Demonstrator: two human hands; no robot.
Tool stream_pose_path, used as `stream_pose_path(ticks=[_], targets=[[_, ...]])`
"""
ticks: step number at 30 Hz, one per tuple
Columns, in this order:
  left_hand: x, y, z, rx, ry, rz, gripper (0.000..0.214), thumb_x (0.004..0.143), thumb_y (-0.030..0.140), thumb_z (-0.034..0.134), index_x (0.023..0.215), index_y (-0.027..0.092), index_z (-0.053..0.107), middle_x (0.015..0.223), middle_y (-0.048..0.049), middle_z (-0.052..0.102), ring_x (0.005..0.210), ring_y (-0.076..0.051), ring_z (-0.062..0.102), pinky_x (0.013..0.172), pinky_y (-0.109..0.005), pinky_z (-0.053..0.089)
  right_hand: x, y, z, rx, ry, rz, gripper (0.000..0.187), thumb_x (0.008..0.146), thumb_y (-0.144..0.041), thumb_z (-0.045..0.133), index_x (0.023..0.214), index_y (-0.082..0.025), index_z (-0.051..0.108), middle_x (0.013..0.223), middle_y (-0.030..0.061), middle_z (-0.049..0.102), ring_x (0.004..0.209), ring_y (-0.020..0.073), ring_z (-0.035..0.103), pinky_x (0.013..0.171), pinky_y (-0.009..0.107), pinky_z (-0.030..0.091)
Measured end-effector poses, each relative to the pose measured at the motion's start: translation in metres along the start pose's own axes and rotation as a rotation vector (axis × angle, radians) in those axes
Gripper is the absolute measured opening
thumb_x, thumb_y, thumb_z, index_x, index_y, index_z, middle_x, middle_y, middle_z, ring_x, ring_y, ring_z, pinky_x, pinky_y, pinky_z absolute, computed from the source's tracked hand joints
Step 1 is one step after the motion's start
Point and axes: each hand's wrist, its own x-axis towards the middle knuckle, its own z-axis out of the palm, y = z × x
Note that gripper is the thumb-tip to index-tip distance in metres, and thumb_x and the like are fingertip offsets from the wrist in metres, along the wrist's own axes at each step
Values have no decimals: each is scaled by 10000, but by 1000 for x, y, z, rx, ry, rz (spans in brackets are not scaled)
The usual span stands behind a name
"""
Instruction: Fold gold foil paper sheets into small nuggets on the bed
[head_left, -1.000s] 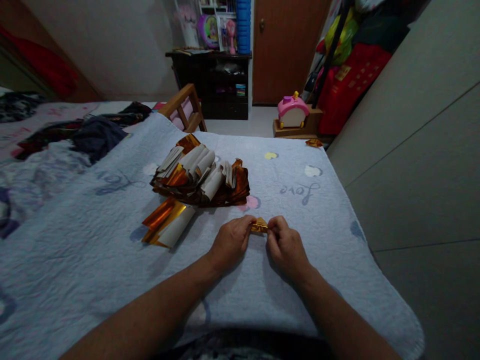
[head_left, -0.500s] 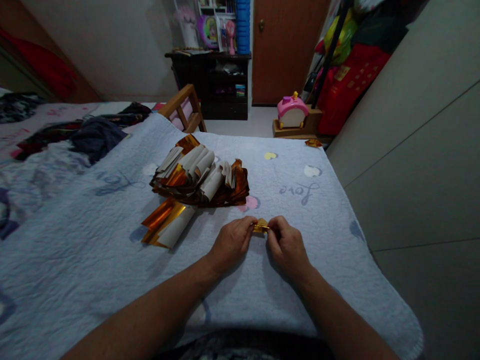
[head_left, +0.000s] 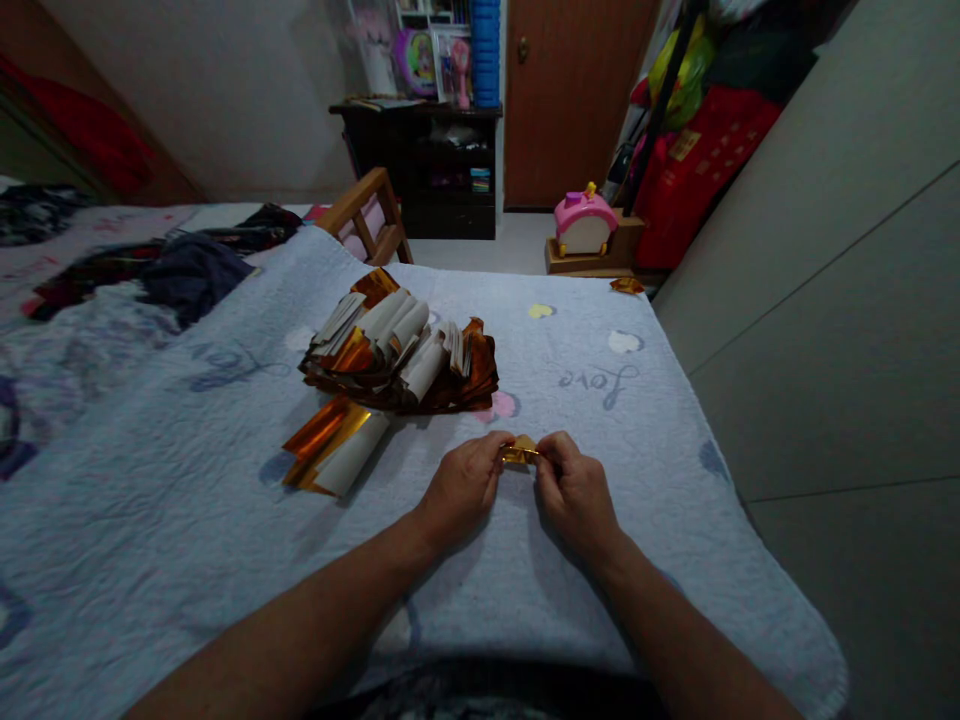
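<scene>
One folded gold foil paper (head_left: 520,453) is bridging your left hand (head_left: 461,485) and your right hand (head_left: 577,490); left fingertips are pinching its left end, right fingertips its right. A foil paper stack (head_left: 409,350) is lying toward the far edge of the pale blue quilt (head_left: 195,500), a crumpled foil piece (head_left: 627,286) near its far right corner.

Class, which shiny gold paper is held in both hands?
The small folded gold paper pinched between left hand and right hand; others lie on the pale-blue quilt.
</scene>
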Motion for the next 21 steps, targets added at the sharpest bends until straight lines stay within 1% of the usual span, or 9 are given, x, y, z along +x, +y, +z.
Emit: stream_pose_path(ticks=[4, 8, 16, 21], targets=[[0, -1, 1, 10, 1, 1, 209, 982, 109, 441, 1124, 190, 572, 974, -60, 746, 875, -205, 721, 779, -321, 579, 0, 0, 0, 18, -22, 3, 87, 906, -166, 461, 914, -223, 526, 746, 16, 678, 581, 159, 610, 576, 255, 408], [0, -1, 0, 11, -8, -2, 207, 981, 112, 444, 1126, 196, 566, 957, -55, 742, 858, -202, 718, 765, -316, 576, 0, 0, -1, 25, -47, 5, 81, 912, -170, 462, 937, -224, 517, 736, 14, 687, 558, 161, 606, 560, 258, 399], [0, -4, 2, 30, -3, 18, 199, 1005, 145, 418, 1133, 197, 561, 965, -60, 741, 859, -205, 717, 766, -326, 572, 0, -1, -1, 18, -48, 2, 79, 911, -176, 465, 951, -226, 511, 739, 17, 698, 562, 171, 624, 560, 264, 408], [1, -1, 2, 40, -13, 4, 186, 1000, 138, 424, 1112, 194, 562, 942, -57, 739, 841, -206, 714, 743, -316, 564, 0, -3, 0, 44, -85, 19, 83, 934, -188, 464, 998, -221, 506, 804, 35, 719, 619, 185, 662, 584, 268, 425]])
